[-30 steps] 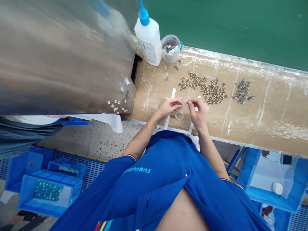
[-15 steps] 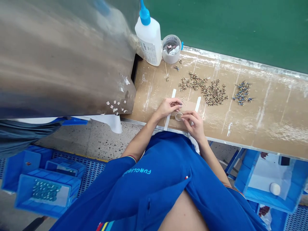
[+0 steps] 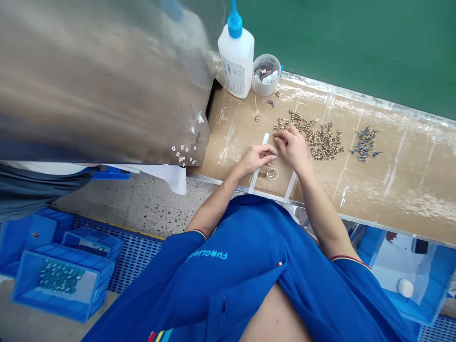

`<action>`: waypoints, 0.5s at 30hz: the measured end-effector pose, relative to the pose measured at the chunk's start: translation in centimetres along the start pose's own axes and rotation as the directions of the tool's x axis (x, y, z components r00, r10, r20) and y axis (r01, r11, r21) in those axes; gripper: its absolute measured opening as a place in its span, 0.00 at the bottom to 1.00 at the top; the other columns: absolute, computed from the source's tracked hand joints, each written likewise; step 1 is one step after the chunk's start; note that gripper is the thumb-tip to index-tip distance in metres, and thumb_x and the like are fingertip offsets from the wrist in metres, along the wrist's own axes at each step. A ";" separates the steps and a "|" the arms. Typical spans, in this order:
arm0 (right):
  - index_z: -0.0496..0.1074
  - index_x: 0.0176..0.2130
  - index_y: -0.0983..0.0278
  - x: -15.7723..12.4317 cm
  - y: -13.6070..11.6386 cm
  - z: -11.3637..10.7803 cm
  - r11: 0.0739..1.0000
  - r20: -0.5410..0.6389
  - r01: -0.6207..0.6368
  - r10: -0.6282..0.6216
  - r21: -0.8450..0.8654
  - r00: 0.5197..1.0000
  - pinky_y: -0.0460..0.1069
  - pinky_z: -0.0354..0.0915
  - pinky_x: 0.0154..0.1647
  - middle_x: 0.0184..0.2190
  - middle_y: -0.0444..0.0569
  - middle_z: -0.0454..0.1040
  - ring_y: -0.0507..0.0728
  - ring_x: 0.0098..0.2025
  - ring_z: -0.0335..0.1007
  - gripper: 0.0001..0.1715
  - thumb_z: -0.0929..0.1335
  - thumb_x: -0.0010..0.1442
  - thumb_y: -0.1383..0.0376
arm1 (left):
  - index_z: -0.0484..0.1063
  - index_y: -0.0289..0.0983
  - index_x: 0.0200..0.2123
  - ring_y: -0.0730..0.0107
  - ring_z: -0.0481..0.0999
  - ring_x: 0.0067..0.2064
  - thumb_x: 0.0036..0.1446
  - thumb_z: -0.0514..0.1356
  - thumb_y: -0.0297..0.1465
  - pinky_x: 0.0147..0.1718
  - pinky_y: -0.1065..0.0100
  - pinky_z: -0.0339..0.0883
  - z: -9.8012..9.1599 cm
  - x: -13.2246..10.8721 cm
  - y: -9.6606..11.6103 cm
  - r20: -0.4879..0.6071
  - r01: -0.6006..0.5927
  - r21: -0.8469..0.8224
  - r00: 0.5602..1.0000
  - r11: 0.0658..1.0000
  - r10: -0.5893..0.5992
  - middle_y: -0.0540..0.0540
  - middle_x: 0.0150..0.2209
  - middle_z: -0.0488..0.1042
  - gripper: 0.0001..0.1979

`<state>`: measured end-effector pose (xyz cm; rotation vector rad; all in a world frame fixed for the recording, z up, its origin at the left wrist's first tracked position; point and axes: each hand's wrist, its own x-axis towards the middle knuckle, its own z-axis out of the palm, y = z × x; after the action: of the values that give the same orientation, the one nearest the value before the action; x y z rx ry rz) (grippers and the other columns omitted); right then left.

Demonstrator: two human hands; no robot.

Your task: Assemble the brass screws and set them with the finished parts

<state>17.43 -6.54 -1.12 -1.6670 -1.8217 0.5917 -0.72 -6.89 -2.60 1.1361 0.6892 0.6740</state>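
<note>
My left hand (image 3: 259, 158) is over the cardboard-covered bench (image 3: 399, 185), fingertips pinched together; whatever they hold is too small to make out. Just below its fingers lies a small clear ring-shaped dish (image 3: 272, 174) with a thin pale thing in it. My right hand (image 3: 294, 148) reaches to the left edge of a pile of small brass-coloured metal pieces (image 3: 326, 141). Its thumb and index finger are drawn together, and anything between them is hidden. Two white tape strips (image 3: 254, 181) (image 3: 290, 185) flank the dish.
At the back left stand a white bottle with a blue nozzle (image 3: 236, 59) and a tub of scraps (image 3: 266, 76). Further right lies a smaller pile of blue-tipped pieces (image 3: 365, 143). A metal housing (image 3: 107, 95) borders the left. Blue bins (image 3: 59, 285) sit below.
My right hand has left the clear dish and moved up to the brass-coloured pile. My left hand stays pinched near the dish. The whole view has shifted slightly.
</note>
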 end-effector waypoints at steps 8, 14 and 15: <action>0.68 0.32 0.60 -0.8 0.1 0.3 0.998 -0.053 -0.054 0.051 -0.046 0.997 0.56 0.68 0.45 0.38 0.53 0.73 0.61 0.38 0.71 0.07 0.68 0.63 0.67 | 0.74 0.32 0.37 0.76 0.77 0.30 0.53 0.72 0.43 0.32 0.74 0.74 -0.1 0.0 0.2 0.007 -0.001 0.008 1.000 1.000 0.001 0.50 0.29 0.74 0.20; 0.71 0.35 0.60 -0.4 0.5 0.7 0.995 -0.135 -0.100 0.096 -0.030 0.986 0.55 0.69 0.43 0.36 0.51 0.74 0.59 0.35 0.70 0.05 0.68 0.65 0.66 | 0.74 0.32 0.37 0.77 0.77 0.30 0.53 0.72 0.44 0.32 0.74 0.74 -0.1 0.1 0.0 0.007 0.005 0.009 1.000 1.000 -0.005 0.50 0.29 0.74 0.21; 0.72 0.35 0.60 -0.2 0.5 0.9 0.994 -0.149 -0.098 0.091 -0.041 0.985 0.56 0.69 0.44 0.36 0.51 0.74 0.60 0.36 0.70 0.05 0.68 0.65 0.66 | 0.74 0.32 0.37 0.77 0.77 0.30 0.52 0.72 0.44 0.32 0.74 0.74 -0.1 0.1 0.0 0.004 0.005 0.010 1.000 1.000 -0.005 0.50 0.30 0.74 0.21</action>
<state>17.17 -6.62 -2.12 -1.7883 -1.6714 0.4552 -0.72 -6.72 -2.63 1.1442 0.6920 0.6649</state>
